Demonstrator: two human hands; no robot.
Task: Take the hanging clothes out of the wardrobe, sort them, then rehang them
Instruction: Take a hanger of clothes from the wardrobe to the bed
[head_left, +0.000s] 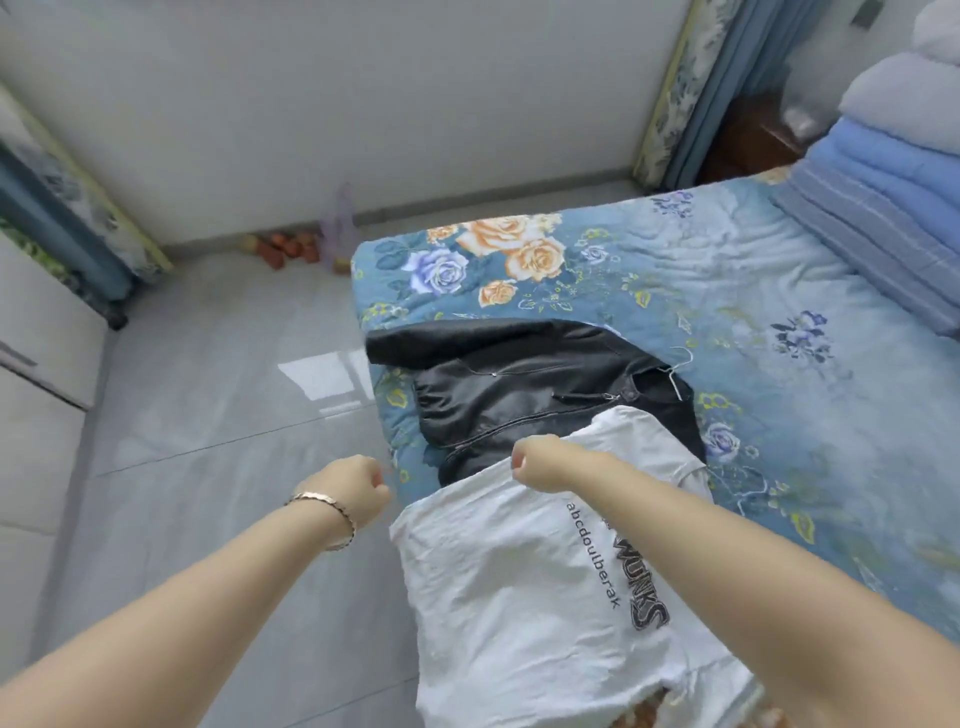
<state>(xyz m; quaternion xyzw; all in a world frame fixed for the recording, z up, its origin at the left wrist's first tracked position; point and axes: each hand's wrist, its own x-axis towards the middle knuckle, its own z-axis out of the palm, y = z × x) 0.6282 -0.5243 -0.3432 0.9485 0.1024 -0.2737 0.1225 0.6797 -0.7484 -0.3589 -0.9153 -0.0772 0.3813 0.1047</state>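
While the left hand (358, 488) curls empty and the right hand (540, 465) curls fingers over the white T-shirt (493, 597) (pinching? can't tell) — a tug could slide it off the bed (727, 291).

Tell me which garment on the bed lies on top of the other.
The white T-shirt with black lettering: its far end overlaps the black leather jacket, which lies beneath it on the floral bedspread.

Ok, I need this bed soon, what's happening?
A person is sorting clothes on the bed. A white T-shirt lies partly over a black leather jacket with a wire hanger. The right hand, fingers curled, is at the T-shirt's far edge; a grip is unclear. The left hand is a fist beside the bed, holding nothing.
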